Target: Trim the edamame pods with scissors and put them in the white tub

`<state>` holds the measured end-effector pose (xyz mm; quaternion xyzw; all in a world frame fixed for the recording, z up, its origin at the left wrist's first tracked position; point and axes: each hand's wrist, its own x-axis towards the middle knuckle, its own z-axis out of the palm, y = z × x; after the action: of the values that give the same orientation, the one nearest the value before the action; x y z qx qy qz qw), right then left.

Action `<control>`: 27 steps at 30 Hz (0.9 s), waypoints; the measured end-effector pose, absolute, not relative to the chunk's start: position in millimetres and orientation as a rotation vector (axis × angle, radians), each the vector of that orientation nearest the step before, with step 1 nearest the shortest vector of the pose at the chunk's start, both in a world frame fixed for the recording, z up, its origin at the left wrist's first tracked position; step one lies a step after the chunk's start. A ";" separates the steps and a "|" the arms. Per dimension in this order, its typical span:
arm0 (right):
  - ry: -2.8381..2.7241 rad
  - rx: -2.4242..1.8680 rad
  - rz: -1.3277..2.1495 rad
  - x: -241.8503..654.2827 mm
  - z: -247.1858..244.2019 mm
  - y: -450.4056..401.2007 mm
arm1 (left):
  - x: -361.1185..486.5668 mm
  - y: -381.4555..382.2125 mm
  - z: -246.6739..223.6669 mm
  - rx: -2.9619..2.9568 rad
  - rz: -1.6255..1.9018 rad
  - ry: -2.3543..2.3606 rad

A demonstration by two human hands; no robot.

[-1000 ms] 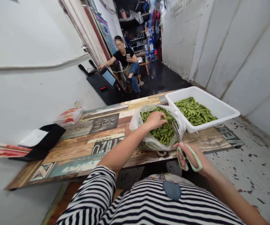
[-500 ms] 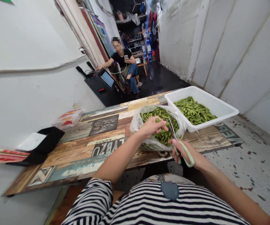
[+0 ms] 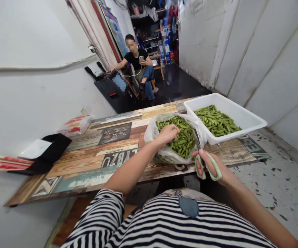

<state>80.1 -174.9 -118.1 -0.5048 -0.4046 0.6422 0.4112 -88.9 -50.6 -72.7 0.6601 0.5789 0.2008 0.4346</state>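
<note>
Green pods (image 3: 182,138) fill an open clear plastic bag (image 3: 151,132) near the table's front edge. Over the left part of the pods is my left hand (image 3: 169,133), its fingers curled together; what they hold, if anything, is too small to make out. My right hand (image 3: 206,161) grips the light green handles of a pair of scissors (image 3: 213,167) at the bag's right side, blades pointing up and away over the bag's rim. Behind and right of the bag, a white tray (image 3: 249,121) holds more green pods (image 3: 217,121).
The patterned wood table (image 3: 87,165) carries a black holder (image 3: 51,154) with chopsticks (image 3: 6,162) and a red-and-white plastic packet (image 3: 76,124) at the left. Beyond the table a seated person (image 3: 138,63) holds a phone, beside a black machine (image 3: 112,90).
My left hand has lowered onto the pods, and the pod it held is no longer visible. The scissors in my right hand have moved right, away from my left hand.
</note>
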 end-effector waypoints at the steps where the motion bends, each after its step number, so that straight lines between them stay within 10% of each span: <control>1: -1.024 -1.266 1.615 81.2 -118.6 -175.8 | -86.3 -51.7 -75.6 1.820 0.437 1.467; 20: -0.984 -1.281 1.610 87.4 -129.4 -182.4 | -41.0 -62.8 -92.0 2.449 -0.025 1.488; 27: -1.168 -1.356 1.539 92.6 -131.2 -185.6 | -61.5 -57.3 -85.7 2.181 0.342 1.423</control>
<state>92.6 -185.6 -131.2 -0.5312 -0.4576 0.6030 0.3805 -61.5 -57.3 -85.7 0.8031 0.5240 0.1258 0.2544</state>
